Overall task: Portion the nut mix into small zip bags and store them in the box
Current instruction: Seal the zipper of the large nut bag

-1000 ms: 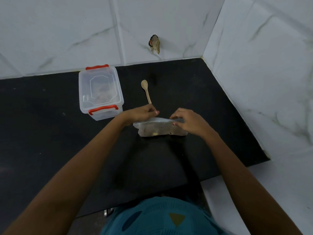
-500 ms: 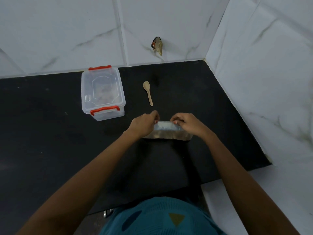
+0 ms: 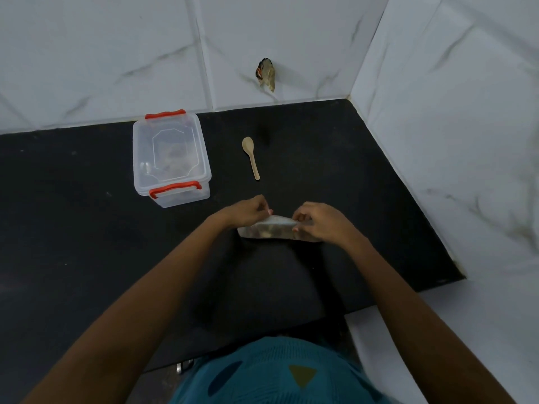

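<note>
A clear zip bag (image 3: pixel 269 230) with brown nut mix inside lies on the black counter (image 3: pixel 87 243). My left hand (image 3: pixel 246 211) pinches its top edge at the left end. My right hand (image 3: pixel 319 221) pinches the same edge at the right end and covers that corner. A small wooden spoon (image 3: pixel 250 156) lies beyond the bag, bowl pointing away. To the left stands a clear plastic box (image 3: pixel 170 158) with red clips, its lid on; some brownish contents show faintly through it.
White marble-look tiled walls (image 3: pixel 437 126) close the counter at the back and right. A small brown object (image 3: pixel 267 74) sticks out of the back wall. The counter's front edge runs near my teal shirt (image 3: pixel 277 374).
The bag's top has been folded flat and lower onto the counter. Both hands have closed in along its top edge, staying pinched on it.
</note>
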The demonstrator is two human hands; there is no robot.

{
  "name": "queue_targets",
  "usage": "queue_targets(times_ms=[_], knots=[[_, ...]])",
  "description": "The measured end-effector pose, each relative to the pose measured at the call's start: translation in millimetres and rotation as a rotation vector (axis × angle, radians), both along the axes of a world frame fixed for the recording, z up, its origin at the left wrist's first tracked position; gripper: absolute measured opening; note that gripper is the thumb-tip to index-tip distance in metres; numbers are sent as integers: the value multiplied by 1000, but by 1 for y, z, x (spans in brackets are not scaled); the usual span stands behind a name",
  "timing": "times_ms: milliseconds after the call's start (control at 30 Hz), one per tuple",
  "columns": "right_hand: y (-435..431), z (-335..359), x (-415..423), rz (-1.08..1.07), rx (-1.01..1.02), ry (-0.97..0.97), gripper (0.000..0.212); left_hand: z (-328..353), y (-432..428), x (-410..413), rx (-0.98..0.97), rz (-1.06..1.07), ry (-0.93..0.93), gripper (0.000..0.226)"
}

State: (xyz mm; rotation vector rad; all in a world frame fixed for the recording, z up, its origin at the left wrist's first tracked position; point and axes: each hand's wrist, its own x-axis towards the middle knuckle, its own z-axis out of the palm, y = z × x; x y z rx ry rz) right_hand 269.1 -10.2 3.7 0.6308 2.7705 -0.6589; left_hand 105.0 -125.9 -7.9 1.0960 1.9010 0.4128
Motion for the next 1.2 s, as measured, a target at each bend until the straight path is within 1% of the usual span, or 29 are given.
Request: queue_targets(times_ms=[100,133,167,200,233,300,433,500,567,633,733,800,900,967,1000,1100,1200], knots=[[-1,-3,0,-21,10,18,25,1,-11,0,-8,-195,339,33],[-1,-3,0,-34,3,19,25,1,-15,0,0,-234,423,35],[0,-4,1,-49,-10,17,24,0,-19,-1,19,-254,463,36],[0,-6,1,-62,-29,14,23,-2,-23,-2,47,-261,462,35],[0,-7,2,-75,-50,12,22,-4,-26,-4,83,-247,422,34],[-2,-11,3,-118,-97,22,21,-9,-31,-5,128,-159,298,29],[-8,-19,6,-326,-197,168,18,-19,-33,-9,210,45,132,19],[-8,-23,5,-348,-173,195,17,-23,-31,-10,231,125,61,19],[-8,-28,4,-323,-125,193,16,-26,-29,-10,223,166,58,20],[-8,-34,5,-282,-86,190,19,-30,-26,-8,194,161,88,21],[-6,-41,9,-241,-59,96,31,-34,-27,-7,127,132,158,28],[-4,-40,10,-298,-132,36,35,-38,-28,-10,48,125,257,35],[3,-37,8,-404,-291,-27,41,-34,-27,-7,-132,259,263,54],[5,-36,7,-404,-335,-51,44,-27,-26,1,-264,304,310,65],[5,-36,7,-388,-333,-61,44,-25,-25,4,-297,315,321,67],[4,-35,7,-348,-317,-95,42,-26,-24,6,-287,377,254,64],[5,-34,9,-304,-275,-106,42,-21,-22,1,-283,424,134,55]])
